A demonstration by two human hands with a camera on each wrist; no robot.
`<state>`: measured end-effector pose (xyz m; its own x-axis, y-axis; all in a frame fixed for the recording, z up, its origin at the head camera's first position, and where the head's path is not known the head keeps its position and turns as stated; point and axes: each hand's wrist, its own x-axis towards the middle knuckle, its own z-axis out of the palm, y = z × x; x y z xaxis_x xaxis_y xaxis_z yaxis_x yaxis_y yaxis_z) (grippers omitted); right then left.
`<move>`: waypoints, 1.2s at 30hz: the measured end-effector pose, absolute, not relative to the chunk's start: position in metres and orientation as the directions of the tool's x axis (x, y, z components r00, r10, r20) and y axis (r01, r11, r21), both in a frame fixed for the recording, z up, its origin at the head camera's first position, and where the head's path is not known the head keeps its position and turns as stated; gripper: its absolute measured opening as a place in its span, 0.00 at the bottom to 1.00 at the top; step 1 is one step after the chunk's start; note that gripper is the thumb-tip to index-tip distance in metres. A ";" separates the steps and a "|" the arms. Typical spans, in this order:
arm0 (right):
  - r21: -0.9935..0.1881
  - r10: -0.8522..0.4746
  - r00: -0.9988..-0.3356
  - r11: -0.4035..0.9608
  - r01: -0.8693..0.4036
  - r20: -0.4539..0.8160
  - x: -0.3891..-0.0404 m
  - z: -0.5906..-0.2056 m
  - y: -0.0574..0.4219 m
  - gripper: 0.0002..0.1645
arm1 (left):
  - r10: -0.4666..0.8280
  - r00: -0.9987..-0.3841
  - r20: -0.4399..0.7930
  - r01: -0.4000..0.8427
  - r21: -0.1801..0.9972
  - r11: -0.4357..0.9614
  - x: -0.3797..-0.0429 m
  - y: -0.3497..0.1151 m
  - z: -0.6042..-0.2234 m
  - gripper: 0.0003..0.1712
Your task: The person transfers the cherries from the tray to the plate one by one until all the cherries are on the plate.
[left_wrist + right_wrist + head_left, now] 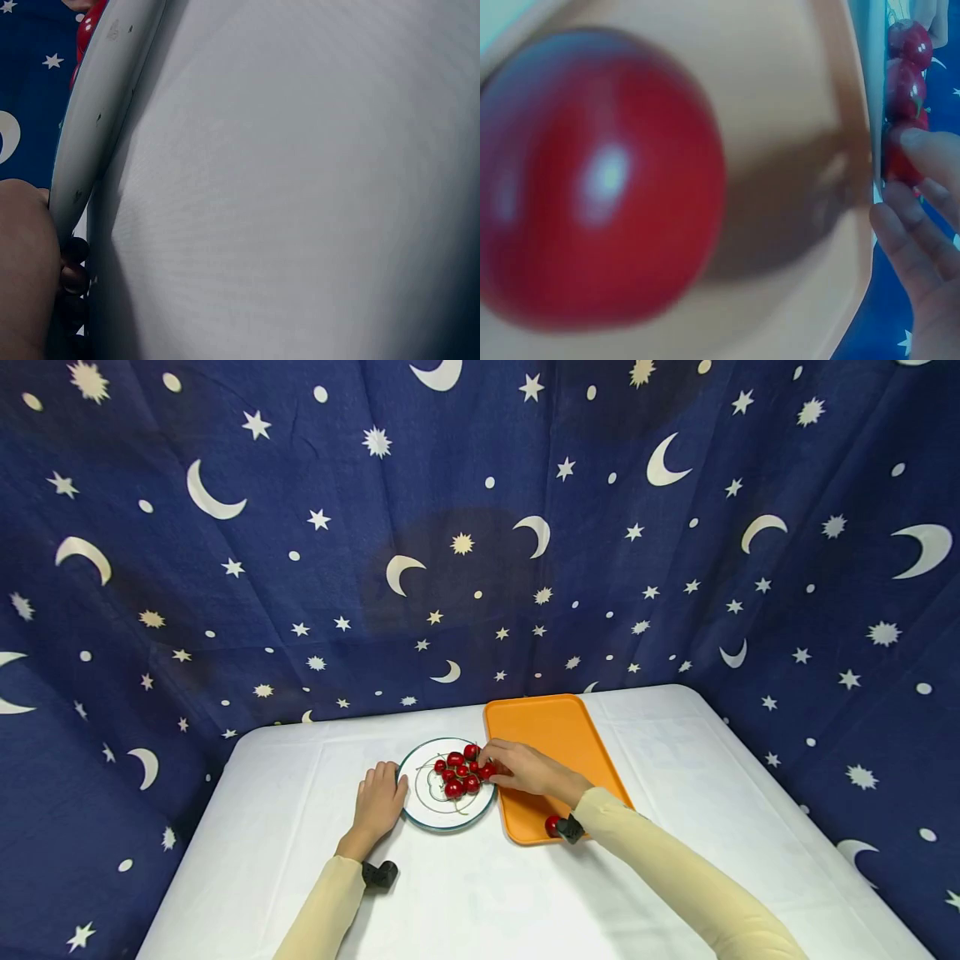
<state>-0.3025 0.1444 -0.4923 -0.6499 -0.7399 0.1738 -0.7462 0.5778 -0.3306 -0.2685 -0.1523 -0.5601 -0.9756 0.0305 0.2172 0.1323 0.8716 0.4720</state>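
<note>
A white plate (420,814) with a dark green rim bears several glossy red cherries (453,788), some with thin green stems. At the plate's left edge my left hand (378,802) holds the rim, thumb on top and fingers lower at the outer side, as the left wrist view shows. My right hand (528,768) reaches over the plate's right edge and pinches a cherry (901,157) between thumb and fingers, beside the other cherries. Another cherry (552,826) lies on the orange tray (551,718), under my right wrist; it looms large in the right wrist view.
The orange tray stands right of the plate, its low raised edge close to the plate's rim. Both lie on a white-covered table (457,902). A dark blue curtain (337,568) with moons and stars hangs behind and at the sides.
</note>
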 end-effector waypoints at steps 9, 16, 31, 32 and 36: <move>-0.277 -0.703 -0.695 0.645 -0.713 0.151 -0.305 -0.492 0.141 0.17 | 0.022 -0.981 0.192 0.112 0.472 0.874 -0.269 -0.150 -0.557 0.19; -0.300 -0.700 -0.694 0.635 -0.712 0.168 -0.303 -0.494 0.147 0.16 | 0.025 -0.980 0.199 0.119 0.477 0.871 -0.268 -0.151 -0.562 0.18; -0.433 -0.729 -0.684 0.607 -0.666 0.031 -0.309 -0.490 0.193 0.05 | 0.028 -0.978 0.207 0.125 0.473 0.872 -0.269 -0.151 -0.559 0.17; -0.446 -0.736 -0.677 0.601 -0.664 0.015 -0.308 -0.491 0.196 0.06 | 0.027 -0.978 0.205 0.124 0.473 0.872 -0.269 -0.151 -0.560 0.17; -0.508 -0.757 -0.651 0.583 -0.634 -0.056 -0.307 -0.492 0.207 0.08 | 0.031 -0.977 0.213 0.130 0.471 0.872 -0.268 -0.151 -0.561 0.18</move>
<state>-0.3066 0.2072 -0.4923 -0.6509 -0.7571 -0.0559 -0.6343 0.5828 -0.5080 -0.2684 -0.1511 -0.5609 -0.9766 0.0308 0.2129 0.1303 0.8722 0.4715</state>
